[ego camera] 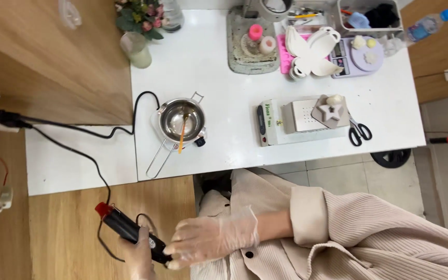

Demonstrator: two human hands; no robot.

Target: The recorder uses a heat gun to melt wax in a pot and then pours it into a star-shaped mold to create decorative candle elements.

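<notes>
We see the left hand [140, 256] cut off by the bottom edge. The right hand [211, 241] hides the rear of the black heat tool [125, 228]; its grip we cannot tell.
</notes>
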